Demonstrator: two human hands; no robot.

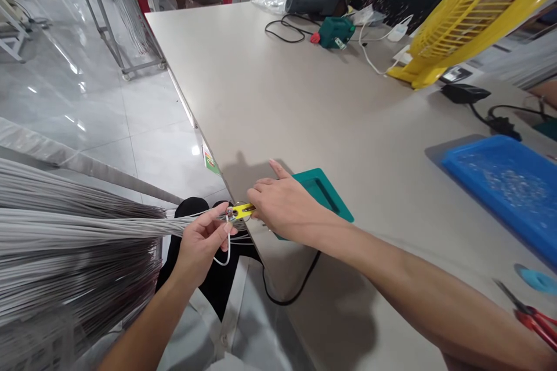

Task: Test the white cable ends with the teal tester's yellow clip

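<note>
Over the table's left edge, my left hand [204, 243] is closed in a pinch on the end of a white cable [228, 246]. Below the fingertips the cable bends in a loop. A small shiny piece [230, 213] shows at the fingertips; its kind is too small to make out. My right hand [282, 203] grips a small yellow hand tool [242, 211], index finger stretched outward. The tool's tip meets the cable end at my left fingertips. Under my right hand lies a green tray-like block [324, 188], partly hidden.
Bundles of grey cables [87, 226] hang at the left. On the table [261, 98] are a blue tray [513, 185] of small clear pieces, red-handled scissors [533, 319], blue tape [539, 280], a yellow fan [470, 17] and a green device [336, 32]. A black cord [291, 299] curves nearby.
</note>
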